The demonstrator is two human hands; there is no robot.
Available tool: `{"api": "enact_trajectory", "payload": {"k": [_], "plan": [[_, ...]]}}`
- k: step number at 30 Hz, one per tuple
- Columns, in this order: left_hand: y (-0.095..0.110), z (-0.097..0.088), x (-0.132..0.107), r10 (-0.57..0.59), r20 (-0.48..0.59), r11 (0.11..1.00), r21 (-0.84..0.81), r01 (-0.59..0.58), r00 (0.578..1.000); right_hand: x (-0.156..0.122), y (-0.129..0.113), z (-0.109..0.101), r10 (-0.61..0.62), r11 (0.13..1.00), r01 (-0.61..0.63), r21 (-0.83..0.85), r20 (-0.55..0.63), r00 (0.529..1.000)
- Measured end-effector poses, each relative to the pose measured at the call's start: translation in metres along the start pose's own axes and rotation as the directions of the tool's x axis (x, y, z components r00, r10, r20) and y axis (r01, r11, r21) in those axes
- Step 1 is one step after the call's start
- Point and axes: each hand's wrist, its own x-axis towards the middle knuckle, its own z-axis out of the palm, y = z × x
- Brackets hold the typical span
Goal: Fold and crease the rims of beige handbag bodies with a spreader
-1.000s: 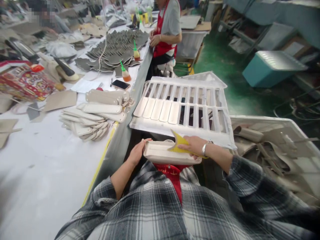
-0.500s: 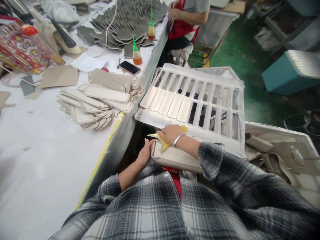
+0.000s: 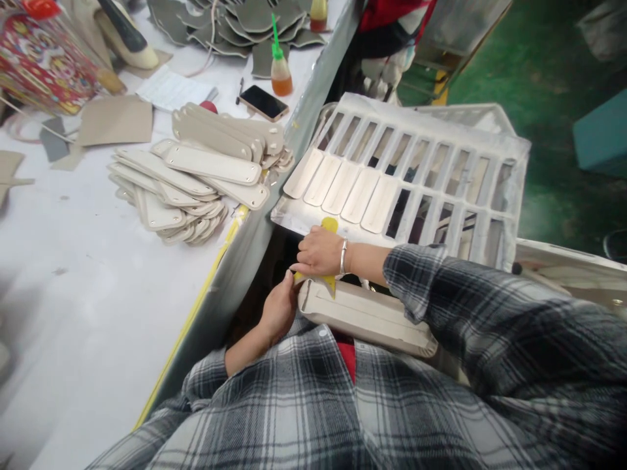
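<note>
My right hand, with a silver bangle at the wrist, is closed around a yellow flat tool that has a rounded top and pointed lower tips. The tips lie against the near-left end of a long beige leather-like case in front of my waist. My left hand grips that case at its left end, thumb up beside the tool's left tip. Its fingers are partly hidden behind the end. A thin line runs along the upper face of the case.
Just beyond my hands, a white slotted rack bears several beige strips. On the white table to the left lie stacked beige straps, a phone and a glue bottle. Grey cut pieces lie farther back.
My view has tipped downward and shifted. The right hand has turned the yellow tool more upright, its rounded end now pointing away from me. My left hand keeps its grip at the case's end.
</note>
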Motion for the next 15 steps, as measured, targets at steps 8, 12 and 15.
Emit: {"api": "enact_trajectory", "payload": {"k": [8,12,15], "plan": [[-0.011,0.001,-0.006,0.143,-0.016,0.901,0.416,-0.123,0.990,-0.002,0.006,0.002,-0.135,0.991,0.135,-0.020,0.019,0.991],[-0.012,0.011,0.000,0.118,-0.005,0.921,0.376,-0.107,0.993,-0.018,0.007,0.004,0.011,0.999,-0.013,0.029,0.070,0.998],[-0.008,0.019,0.005,0.155,0.072,0.927,0.335,-0.170,0.985,-0.036,0.005,0.008,0.137,0.986,-0.147,0.083,0.116,0.984]]}}
